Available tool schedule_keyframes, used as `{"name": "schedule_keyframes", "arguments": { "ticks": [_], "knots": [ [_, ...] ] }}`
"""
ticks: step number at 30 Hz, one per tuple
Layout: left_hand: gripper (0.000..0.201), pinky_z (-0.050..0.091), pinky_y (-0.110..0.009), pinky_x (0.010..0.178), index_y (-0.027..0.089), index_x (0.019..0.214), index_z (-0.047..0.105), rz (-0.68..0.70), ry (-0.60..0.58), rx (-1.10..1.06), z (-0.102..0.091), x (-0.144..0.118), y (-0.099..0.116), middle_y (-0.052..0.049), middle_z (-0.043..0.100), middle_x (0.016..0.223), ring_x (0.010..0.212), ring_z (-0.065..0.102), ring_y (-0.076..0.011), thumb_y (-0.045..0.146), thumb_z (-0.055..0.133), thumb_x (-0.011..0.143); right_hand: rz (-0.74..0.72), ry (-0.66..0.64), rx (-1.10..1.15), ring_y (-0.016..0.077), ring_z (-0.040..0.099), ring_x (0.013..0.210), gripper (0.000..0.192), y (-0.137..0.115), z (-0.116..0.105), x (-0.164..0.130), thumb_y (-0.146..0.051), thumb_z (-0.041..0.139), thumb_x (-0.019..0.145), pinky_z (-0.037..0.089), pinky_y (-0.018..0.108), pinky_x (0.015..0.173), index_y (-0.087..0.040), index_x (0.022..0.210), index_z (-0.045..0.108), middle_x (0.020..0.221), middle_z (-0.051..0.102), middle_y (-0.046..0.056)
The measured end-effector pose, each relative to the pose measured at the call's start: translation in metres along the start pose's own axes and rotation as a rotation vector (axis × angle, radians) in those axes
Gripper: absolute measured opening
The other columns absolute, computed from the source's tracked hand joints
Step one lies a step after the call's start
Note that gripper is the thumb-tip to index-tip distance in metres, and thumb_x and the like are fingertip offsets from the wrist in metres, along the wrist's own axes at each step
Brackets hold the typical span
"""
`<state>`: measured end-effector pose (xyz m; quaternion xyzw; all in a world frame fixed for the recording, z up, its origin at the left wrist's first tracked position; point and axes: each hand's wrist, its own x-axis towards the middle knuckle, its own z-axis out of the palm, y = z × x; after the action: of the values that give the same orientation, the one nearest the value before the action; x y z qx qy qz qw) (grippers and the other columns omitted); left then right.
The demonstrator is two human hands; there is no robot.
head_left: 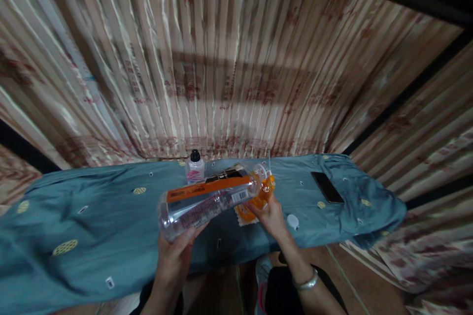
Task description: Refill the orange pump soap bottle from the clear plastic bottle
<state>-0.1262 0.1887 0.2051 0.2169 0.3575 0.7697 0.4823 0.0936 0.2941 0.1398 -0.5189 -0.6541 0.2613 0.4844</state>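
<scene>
Left hand (176,251) grip clasps the clear bottle's (210,199) base, mouth pointing up-right to right hand (271,214) pinching orange cloth (258,202).

Striped, pleated curtains (229,59) in beige and rust cover the walls behind a desk (92,226) draped in blue-green patterned cloth. Brown floor (369,275) shows below; the light is dim.

The bottle (210,198) is clear with an orange band and a black and white label. The cloth (258,202) is orange. The surface (92,216) wears a teal cover dotted with yellow ovals. The phone (327,187) is black, the cap (292,221) white, and the curtain (221,59) is striped beige and reddish brown.
</scene>
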Motion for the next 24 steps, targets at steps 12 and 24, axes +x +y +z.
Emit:
{"name": "schedule_keyframes", "arguments": {
  "ticks": [12, 24],
  "knots": [
    [0.062, 0.060, -0.058, 0.095, 0.032, 0.125, 0.072, -0.022, 0.010, -0.044, -0.006, 0.007, 0.001, -0.005, 0.079, 0.113, 0.111, 0.073, -0.0347, 0.031, 0.091, 0.066, -0.049, -0.018, -0.031, 0.0308, 0.073, 0.113, 0.064, -0.005, 0.004, -0.002, -0.048, 0.074, 0.083, 0.060, 0.044, 0.095, -0.022, 0.138, 0.053, 0.123, 0.075, 0.011],
    [0.059, 0.064, -0.046, 0.090, 0.033, 0.123, 0.073, 0.001, 0.044, -0.059, -0.001, 0.003, 0.001, -0.003, 0.079, 0.112, 0.107, 0.074, -0.0293, 0.028, 0.091, 0.067, -0.002, -0.014, -0.093, 0.0321, 0.075, 0.107, 0.063, -0.003, 0.001, -0.002, -0.050, 0.075, 0.080, 0.061, 0.045, 0.091, -0.022, 0.133, 0.056, 0.117, 0.077, 0.011]
  ]
}}
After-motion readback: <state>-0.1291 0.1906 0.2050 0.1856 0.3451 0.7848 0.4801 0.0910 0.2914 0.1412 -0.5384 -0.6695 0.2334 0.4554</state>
